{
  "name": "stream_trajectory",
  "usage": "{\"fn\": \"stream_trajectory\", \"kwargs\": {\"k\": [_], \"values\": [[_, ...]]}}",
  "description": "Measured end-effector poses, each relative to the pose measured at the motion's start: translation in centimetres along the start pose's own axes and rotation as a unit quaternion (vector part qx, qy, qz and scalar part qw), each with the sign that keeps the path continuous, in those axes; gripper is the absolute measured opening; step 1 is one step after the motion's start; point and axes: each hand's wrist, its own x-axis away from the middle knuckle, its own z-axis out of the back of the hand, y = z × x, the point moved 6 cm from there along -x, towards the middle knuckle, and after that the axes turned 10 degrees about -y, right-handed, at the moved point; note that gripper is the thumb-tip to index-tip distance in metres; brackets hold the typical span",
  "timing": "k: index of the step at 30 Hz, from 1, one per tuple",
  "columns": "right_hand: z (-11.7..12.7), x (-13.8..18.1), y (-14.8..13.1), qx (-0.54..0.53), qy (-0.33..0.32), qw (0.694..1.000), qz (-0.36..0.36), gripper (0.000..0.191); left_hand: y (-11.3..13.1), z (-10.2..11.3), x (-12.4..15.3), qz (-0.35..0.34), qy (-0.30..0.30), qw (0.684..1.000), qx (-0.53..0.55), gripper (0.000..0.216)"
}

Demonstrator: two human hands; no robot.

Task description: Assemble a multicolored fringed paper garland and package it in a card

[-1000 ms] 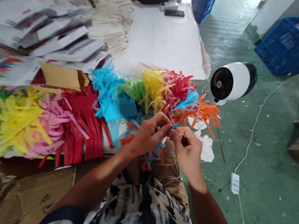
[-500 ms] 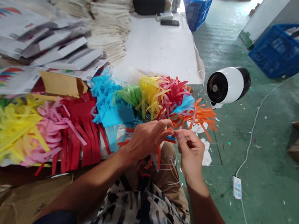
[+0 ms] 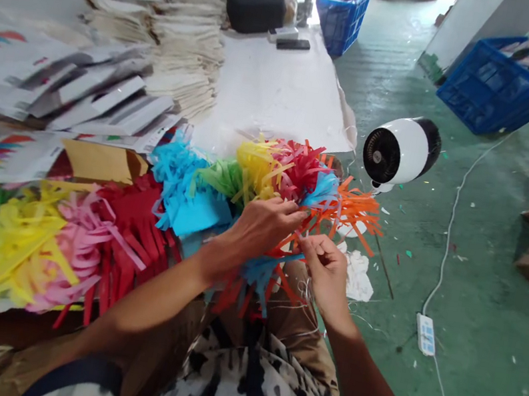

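Green floor point(image 3: 481, 295) takes up the 3 o'clock side of the view. The white-covered table point(image 3: 272, 91) runs off toward 12 o'clock.

- Table, 11 o'clock: stacks of cream fabric point(image 3: 183, 42), with a black bag point(image 3: 255, 10) behind them.
- Table, 9–10 o'clock: printed cards point(image 3: 84, 93), fanned out and overlapping.
- 8 o'clock: loose fringe piles point(image 3: 75, 241) in green, yellow, pink and red, lying on brown cardboard.
- Floor, 2 o'clock of the hands: small white fan point(image 3: 398, 154), its dark grille facing the person.
- Floor, 1–2 o'clock: blue crate point(image 3: 495, 94), loaded.
- Floor, 4 o'clock of the fan: power strip point(image 3: 426, 333) on a white cable.

Fringed paper garland point(image 3: 274, 169):
- It sits at frame centre, at the near table edge and above the person's lap.
- The bunched colours run blue, green, yellow, red, light blue and orange from 9 to 3 o'clock.
- Blue and red strips hang below the hands.

Left hand point(image 3: 264, 225): palm down, fingers closed together on the garland at its red-orange section.

Right hand point(image 3: 326, 272): at 4 o'clock of the left and just beside it. Thumb and forefinger are pinched shut on a thin orange strand of the garland. Whether a thread lies in the same pinch cannot be told.

Crumpled white paper point(image 3: 358, 274) lies on the floor just past the right hand, at its 3 o'clock.
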Motion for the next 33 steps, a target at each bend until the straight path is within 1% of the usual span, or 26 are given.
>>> {"fn": "stream_trajectory", "kwargs": {"k": [1, 3, 5, 7, 8, 9, 11, 13, 14, 16, 17, 19, 22, 24, 26, 29, 30, 33], "values": [[0.0, -0.1, 0.4, 0.006, -0.003, 1.0, -0.003, 0.029, -0.5, 0.0, -0.3, 0.003, -0.013, 1.0, -0.014, 0.017], [0.1, -0.2, 1.0, 0.018, -0.01, 1.0, -0.013, 0.031, -2.0, 0.4, -0.3, 0.035, -0.028, 0.998, -0.037, 0.024], [0.0, -0.3, 1.4, 0.022, -0.02, 0.999, -0.024, 0.032, -4.1, 0.9, 0.2, 0.096, -0.04, 0.993, -0.057, 0.028], [-0.1, -0.3, 1.5, 0.02, -0.027, 0.999, -0.031, 0.033, -6.1, 1.2, 0.9, 0.169, -0.064, 0.981, -0.077, 0.03], [-0.1, -0.3, 1.5, 0.02, -0.029, 0.999, -0.033, 0.034, -6.7, 1.3, 1.1, 0.19, -0.073, 0.976, -0.079, 0.03], [-0.1, -0.3, 1.5, 0.02, -0.03, 0.999, -0.035, 0.033, -7.0, 1.4, 1.2, 0.192, -0.077, 0.976, -0.069, 0.028], [-0.1, -0.3, 1.5, 0.019, -0.03, 0.999, -0.038, 0.033, -6.4, 1.8, 0.7, 0.148, -0.057, 0.987, -0.017, 0.025], [-0.1, -0.2, 1.6, 0.017, -0.031, 0.999, -0.038, 0.033, -5.4, 2.7, 0.0, 0.09, -0.006, 0.995, 0.04, 0.022], [-0.1, -0.2, 1.7, 0.016, -0.032, 0.999, -0.039, 0.032, -4.8, 3.2, -0.5, 0.068, 0.019, 0.996, 0.051, 0.023], [0.0, -0.1, 1.9, 0.015, -0.03, 0.999, -0.039, 0.032, -3.7, 3.9, -1.6, 0.022, 0.053, 0.998, 0.027, 0.023], [0.0, 0.0, 1.9, 0.016, -0.029, 0.999, -0.039, 0.032, -3.2, 4.0, -2.1, -0.006, 0.058, 0.998, -0.001, 0.022], [0.0, 0.0, 2.0, 0.019, -0.03, 0.999, -0.037, 0.032, -2.6, 3.7, -3.2, -0.059, 0.042, 0.996, -0.06, 0.018], [-0.1, -0.1, 2.0, 0.026, -0.036, 0.998, -0.037, 0.033, -2.9, 2.7, -4.1, -0.101, -0.008, 0.989, -0.111, 0.028], [-0.1, -0.1, 2.0, 0.03, -0.039, 0.998, -0.038, 0.033, -3.5, 2.2, -4.2, -0.11, -0.035, 0.985, -0.132, 0.036], [-0.1, -0.1, 2.0, 0.036, -0.041, 0.998, -0.037, 0.033, -4.2, 2.2, -3.9, -0.11, -0.04, 0.982, -0.145, 0.039], [-0.1, 0.0, 2.0, 0.044, -0.041, 0.998, -0.033, 0.033, -4.9, 2.7, -3.2, -0.114, -0.027, 0.982, -0.147, 0.032], [-0.1, 0.0, 2.0, 0.047, -0.041, 0.998, -0.032, 0.033, -4.9, 2.8, -3.0, -0.122, -0.031, 0.981, -0.145, 0.03], [-0.1, 0.0, 1.9, 0.057, -0.04, 0.997, -0.027, 0.033, -4.9, 2.7, -2.5, -0.146, -0.074, 0.978, -0.127, 0.028]]}}
